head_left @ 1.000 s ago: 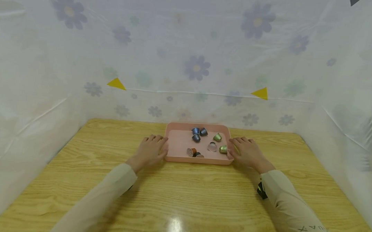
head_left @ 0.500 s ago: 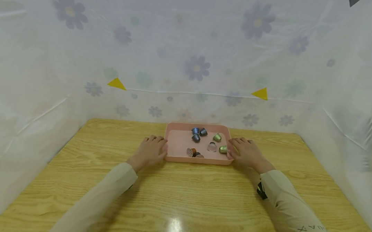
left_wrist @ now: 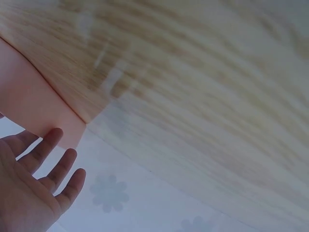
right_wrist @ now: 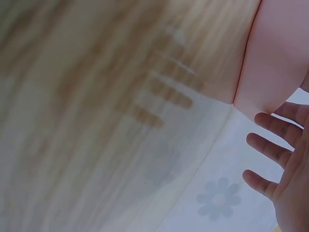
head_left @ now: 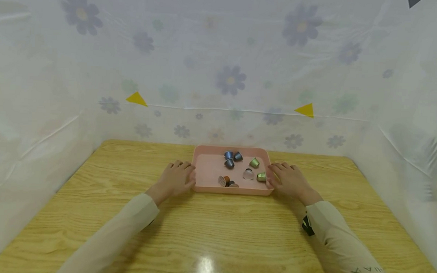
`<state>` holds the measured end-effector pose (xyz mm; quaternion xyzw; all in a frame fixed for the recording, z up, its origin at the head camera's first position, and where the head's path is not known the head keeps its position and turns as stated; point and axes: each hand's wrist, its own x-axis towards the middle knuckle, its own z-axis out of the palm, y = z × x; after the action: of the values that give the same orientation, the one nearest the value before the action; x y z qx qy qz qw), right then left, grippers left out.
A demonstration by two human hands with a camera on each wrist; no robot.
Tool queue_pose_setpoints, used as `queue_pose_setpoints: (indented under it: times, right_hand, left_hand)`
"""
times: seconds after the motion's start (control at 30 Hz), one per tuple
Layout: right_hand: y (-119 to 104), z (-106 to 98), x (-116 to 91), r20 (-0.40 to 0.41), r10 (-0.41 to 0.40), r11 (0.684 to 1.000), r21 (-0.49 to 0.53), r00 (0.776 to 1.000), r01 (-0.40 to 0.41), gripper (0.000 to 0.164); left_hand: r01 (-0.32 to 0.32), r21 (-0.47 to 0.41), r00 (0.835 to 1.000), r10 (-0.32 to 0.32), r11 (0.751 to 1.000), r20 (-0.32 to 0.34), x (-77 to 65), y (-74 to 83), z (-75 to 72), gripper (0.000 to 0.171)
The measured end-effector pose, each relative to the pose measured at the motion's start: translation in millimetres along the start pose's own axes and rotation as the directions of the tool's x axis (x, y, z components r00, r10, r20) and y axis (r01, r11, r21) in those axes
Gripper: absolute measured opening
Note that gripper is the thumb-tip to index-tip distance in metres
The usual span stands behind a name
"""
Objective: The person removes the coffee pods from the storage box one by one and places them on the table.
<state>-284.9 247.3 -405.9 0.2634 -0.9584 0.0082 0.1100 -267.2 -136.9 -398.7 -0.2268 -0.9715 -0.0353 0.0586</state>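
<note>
A shallow pink tray point(head_left: 207, 168) lies at the far middle of the table in the head view. Small coffee capsules are scattered in it: dark blue capsules point(head_left: 229, 164) bunched toward the back, a green capsule point(head_left: 254, 162) with another green one near the right wall, a capsule with its pale lid up point(head_left: 248, 174), and an orange-brown capsule point(head_left: 224, 180) beside a dark one at the front. My left hand point(head_left: 174, 177) pinches the tray's left rim between thumb and index finger. On the opposite side, my right hand point(head_left: 289, 180) pinches the right rim; its other fingers point(right_wrist: 268, 147) spread outside the wall.
The wood-grain table point(head_left: 214, 230) runs toward me on all sides of the tray. Behind it hangs a white flowered sheet point(head_left: 192, 70) close to the tray's far edge, with similar sheeting at left and right. Yellow triangles point(head_left: 305, 110) mark the back sheet.
The tray has slid very slightly toward me and to the left, capsules and all. Both hands keep their places at its side rims.
</note>
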Motion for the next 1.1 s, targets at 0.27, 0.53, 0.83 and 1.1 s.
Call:
queue_pose_setpoints:
  times: [0.27,0.53,0.83,1.1]
  right_hand:
    - [-2,0,-1,0.003,-0.005,1.0,0.01,1.0,0.005,0.049]
    - [-7,-4,-5,-0.004,-0.008,0.999,0.032,1.0,0.008,0.048]
    - [-10,-3,-9,-0.034,-0.023,1.0,0.015,0.999,0.023,0.047]
    - [-13,-4,-14,-0.039,-0.036,0.999,0.006,0.999,0.036,0.048]
  left_hand:
    - [-0.013,0.012,0.999,0.014,1.0,-0.033,-3.3,-0.9,1.3,0.046]
    - [-0.021,0.015,0.999,0.021,1.0,-0.046,-9.2,-0.8,0.7,0.044]
    - [-0.042,0.032,0.996,0.045,0.999,-0.074,-15.3,-0.5,-1.8,0.042]
    - [-0.07,0.029,0.993,0.072,0.997,-0.093,-20.7,-2.8,-0.2,0.041]
